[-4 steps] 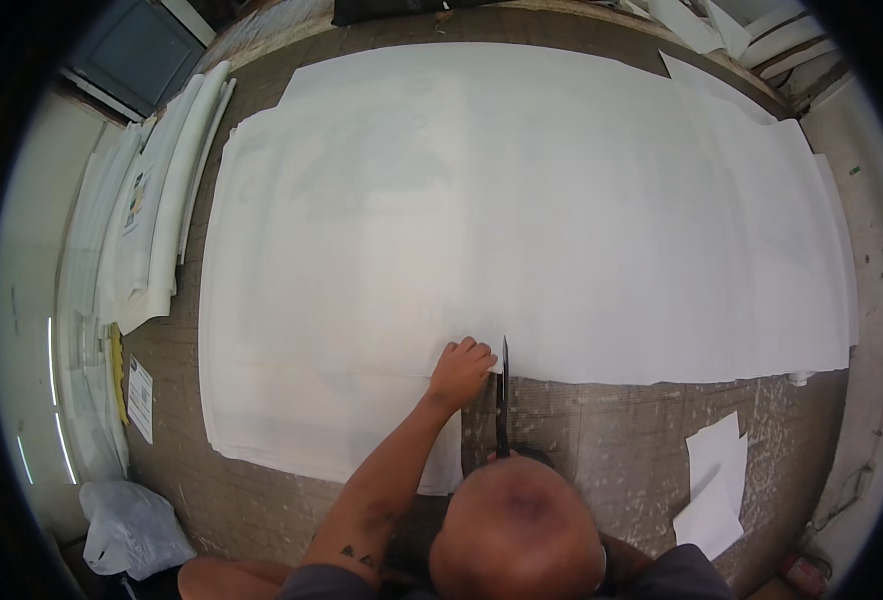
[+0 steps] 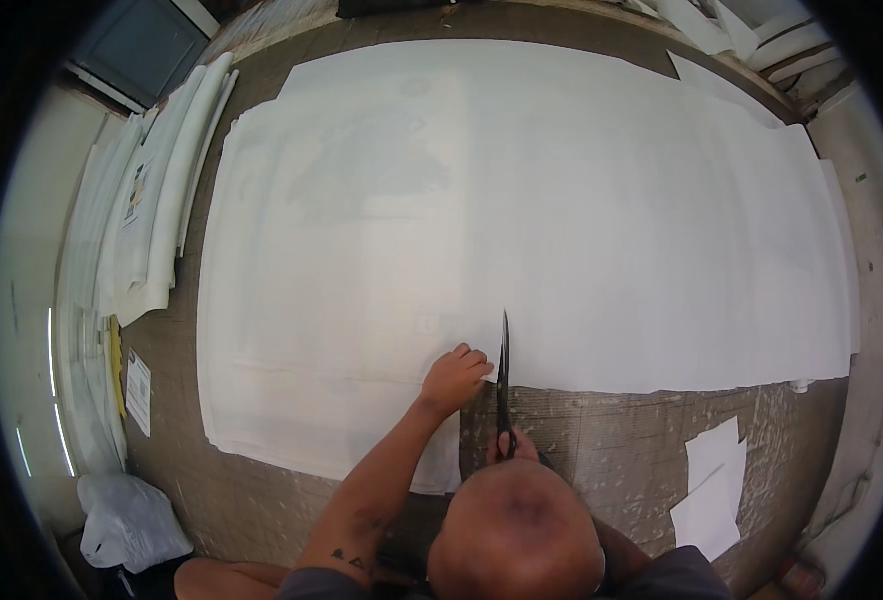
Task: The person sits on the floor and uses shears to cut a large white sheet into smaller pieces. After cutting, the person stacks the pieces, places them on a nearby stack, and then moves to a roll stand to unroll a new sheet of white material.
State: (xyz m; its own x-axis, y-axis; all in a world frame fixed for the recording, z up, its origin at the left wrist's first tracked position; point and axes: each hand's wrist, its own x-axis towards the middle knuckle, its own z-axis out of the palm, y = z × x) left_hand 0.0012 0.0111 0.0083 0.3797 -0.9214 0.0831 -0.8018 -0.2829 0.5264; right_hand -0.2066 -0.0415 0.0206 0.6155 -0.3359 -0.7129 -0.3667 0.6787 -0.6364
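Far to the left of the hands, a stack of folded sheets [image 2: 162, 180] lies along the table edge, and a plastic bag [image 2: 132, 520] sits low beside the left elbow. The left hand [image 2: 455, 378] rests knuckles-bent on the big white cloth [image 2: 522, 200], pressing its near edge just left of the blades. The right hand [image 2: 514, 447], mostly hidden by the head, grips the handles of black scissors [image 2: 504, 375] pointing away into the cloth. Right of it lie paper scraps [image 2: 712, 490] on the bare table [image 2: 612, 440].
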